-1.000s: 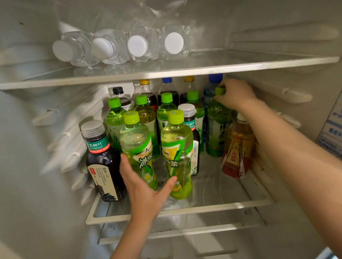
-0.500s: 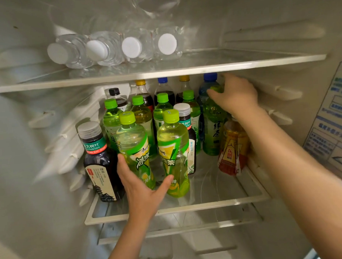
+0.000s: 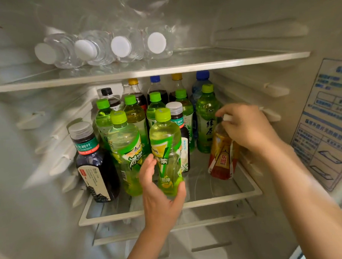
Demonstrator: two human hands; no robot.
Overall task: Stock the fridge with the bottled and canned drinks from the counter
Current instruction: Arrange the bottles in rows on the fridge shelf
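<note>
On the middle shelf (image 3: 219,198), the left hand (image 3: 159,195) is curling fingers and thumb round the lower body of a full lime-green tea bottle (image 3: 165,141), probably heavy, smooth and slightly squashy, so a low, full wrap is suiting it. Further right, the right hand (image 3: 247,127) is pinching the cap (image 3: 227,117) of a tilting amber bottle (image 3: 222,158), whose stiff neck is likely offering firmer control.

Four water bottles (image 3: 120,46) are laid side by side on the upper shelf (image 3: 163,70), caps turned towards 6 o'clock. On the lower shelf (image 3: 219,200), upright bottles are packed in rows, with apparently five in the back row (image 3: 156,86) at 12 o'clock. The front row is begun at 9 o'clock by the leftmost bottle (image 3: 94,163). The nearest tea bottle (image 3: 165,141) is placed at 6 o'clock. A tilted bottle (image 3: 221,158) is found at 3 o'clock, just beside the rows.
</note>
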